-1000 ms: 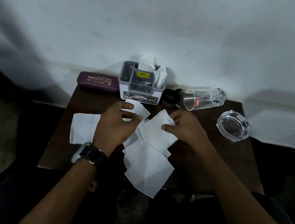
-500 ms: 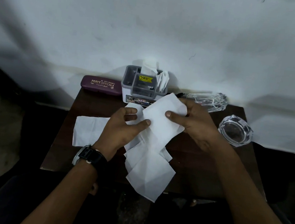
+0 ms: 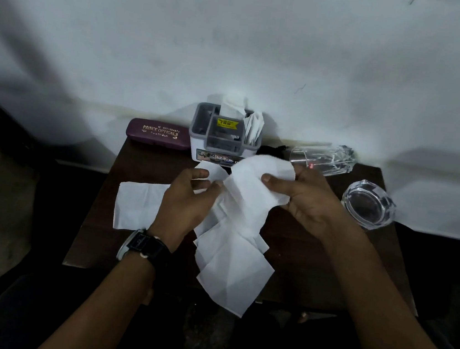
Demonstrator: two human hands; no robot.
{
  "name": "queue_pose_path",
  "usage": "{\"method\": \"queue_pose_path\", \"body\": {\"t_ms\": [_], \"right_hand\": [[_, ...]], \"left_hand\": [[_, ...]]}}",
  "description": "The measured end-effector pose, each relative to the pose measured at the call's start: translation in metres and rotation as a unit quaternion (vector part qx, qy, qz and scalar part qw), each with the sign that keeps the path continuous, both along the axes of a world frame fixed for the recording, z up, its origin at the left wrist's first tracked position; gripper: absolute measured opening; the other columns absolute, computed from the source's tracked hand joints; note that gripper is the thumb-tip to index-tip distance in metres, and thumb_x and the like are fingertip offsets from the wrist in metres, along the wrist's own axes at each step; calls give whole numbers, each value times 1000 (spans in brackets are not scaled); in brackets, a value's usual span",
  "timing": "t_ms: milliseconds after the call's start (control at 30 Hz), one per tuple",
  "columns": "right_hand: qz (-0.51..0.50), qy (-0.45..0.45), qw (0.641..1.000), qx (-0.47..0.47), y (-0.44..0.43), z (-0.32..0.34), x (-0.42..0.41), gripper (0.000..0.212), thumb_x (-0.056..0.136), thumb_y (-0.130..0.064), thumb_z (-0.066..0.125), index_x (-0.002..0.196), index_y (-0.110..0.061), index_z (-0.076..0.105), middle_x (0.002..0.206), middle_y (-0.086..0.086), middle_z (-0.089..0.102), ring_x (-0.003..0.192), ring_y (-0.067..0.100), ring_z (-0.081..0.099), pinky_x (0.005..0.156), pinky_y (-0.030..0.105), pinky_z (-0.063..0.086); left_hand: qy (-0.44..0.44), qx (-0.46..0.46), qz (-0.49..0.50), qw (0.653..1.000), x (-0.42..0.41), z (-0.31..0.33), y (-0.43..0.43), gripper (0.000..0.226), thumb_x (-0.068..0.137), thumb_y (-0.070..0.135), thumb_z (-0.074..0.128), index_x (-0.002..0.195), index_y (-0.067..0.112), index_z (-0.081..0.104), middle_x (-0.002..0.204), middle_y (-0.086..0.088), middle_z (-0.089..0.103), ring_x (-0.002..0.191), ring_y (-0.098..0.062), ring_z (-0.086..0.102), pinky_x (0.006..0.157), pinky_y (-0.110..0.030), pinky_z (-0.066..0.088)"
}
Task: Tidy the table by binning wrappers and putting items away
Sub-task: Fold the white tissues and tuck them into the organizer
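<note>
Currently the right hand (image 3: 309,204) holds the top paper sheet (image 3: 251,182) just above the worktop (image 3: 314,260), with the thumb curled over its face and the fingers behind it. The left hand (image 3: 188,201) pinches white paper at that sheet's left edge between thumb and forefinger. The remaining sheets (image 3: 229,264) lie overlapped beneath both hands, the lowest overhanging the near edge. One single sheet (image 3: 138,206) lies flat to the left, apart from the pile.

Handling, as judged: the paper is thin, light and limp. It will fold under its own weight and tear if pulled from two sides. Gather it by bunching from the centre, not by a corner. The tumbler (image 3: 323,159), lying on its side beside the ashtray (image 3: 368,204), looks fragile and free to roll; take it round the body.
</note>
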State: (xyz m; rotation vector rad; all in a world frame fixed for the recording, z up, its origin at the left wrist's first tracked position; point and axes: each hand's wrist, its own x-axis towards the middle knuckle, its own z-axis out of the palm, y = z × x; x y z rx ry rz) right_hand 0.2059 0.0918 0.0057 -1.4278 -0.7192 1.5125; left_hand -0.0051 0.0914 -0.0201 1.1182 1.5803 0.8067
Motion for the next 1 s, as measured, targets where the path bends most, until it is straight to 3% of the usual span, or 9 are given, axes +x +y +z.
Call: {"method": "queue_pose_path", "body": {"t_ms": [67, 133, 233, 300, 400, 500, 767, 933, 1000], "right_hand": [[11, 104, 994, 35, -2, 23, -3, 42, 80, 2, 73, 122, 2, 67, 114, 16, 76, 103, 27, 74, 78, 31, 63], [19, 188, 979, 75, -4, 43, -5, 39, 79, 0, 69, 117, 1, 68, 111, 13, 76, 96, 19, 75, 73, 25, 62], [2, 241, 963, 117, -7, 55, -9, 40, 77, -1, 67, 117, 3, 67, 109, 12, 75, 89, 15, 75, 64, 18, 60], [-30, 199, 973, 116, -8, 48, -11, 48, 75, -1, 70, 122, 7, 65, 110, 14, 76, 88, 17, 76, 64, 22, 60], [-69, 91, 989, 98, -12, 29, -11, 44, 80, 4, 73, 123, 6, 65, 109, 14, 77, 96, 25, 77, 72, 33, 63], [-77, -8, 992, 96, -14, 17, -9, 36, 84, 2, 76, 119, -2, 70, 112, 13, 77, 106, 30, 74, 88, 47, 62], [-61, -41, 995, 74, -15, 19, -14, 17, 92, -14, 72, 109, -9, 75, 105, 7, 79, 102, 25, 75, 94, 53, 58], [-56, -56, 995, 60, -15, 17, -13, 20, 92, -11, 73, 111, -11, 75, 105, 8, 79, 105, 29, 74, 95, 56, 56], [-54, -62, 995, 62, -16, 16, -13, 25, 90, -7, 74, 115, -10, 74, 106, 7, 79, 104, 27, 75, 92, 51, 59]], "left_hand": [[-49, -4, 42, 998, 2, 10, 1, 30, 94, 52, 64, 112, 29, 67, 113, 5, 72, 107, -17, 68, 95, -35, 53], [-184, -68, 73, 978, 5, 21, 4, 39, 98, 61, 52, 107, 27, 71, 114, -1, 75, 110, -25, 70, 104, -45, 52], [-465, -146, 6, 873, 6, 30, 0, 76, 93, 74, 44, 133, 14, 65, 136, -11, 67, 130, -36, 61, 116, -52, 39], [-553, -124, -35, 823, 4, 33, -6, 81, 88, 74, 52, 143, 15, 58, 147, -13, 58, 139, -36, 53, 120, -53, 34], [-517, -87, -29, 851, 9, 40, -7, 88, 69, 66, 79, 136, 13, 61, 136, -14, 67, 127, -32, 64, 104, -48, 53], [-482, -71, -20, 873, 15, 43, -6, 61, 78, 53, 70, 127, 15, 66, 127, -9, 73, 120, -28, 69, 98, -46, 57], [-340, -48, 48, 938, 17, 25, -4, 36, 90, 3, 71, 125, 7, 68, 119, -10, 76, 109, -28, 74, 85, -40, 63], [-388, -67, 34, 919, 19, 25, -2, 36, 97, -5, 57, 132, 1, 62, 124, -16, 73, 114, -33, 70, 84, -38, 64], [-420, -86, 33, 903, 19, 25, -1, 40, 95, -7, 54, 134, 1, 60, 128, -20, 70, 118, -38, 67, 81, -40, 64]]}}
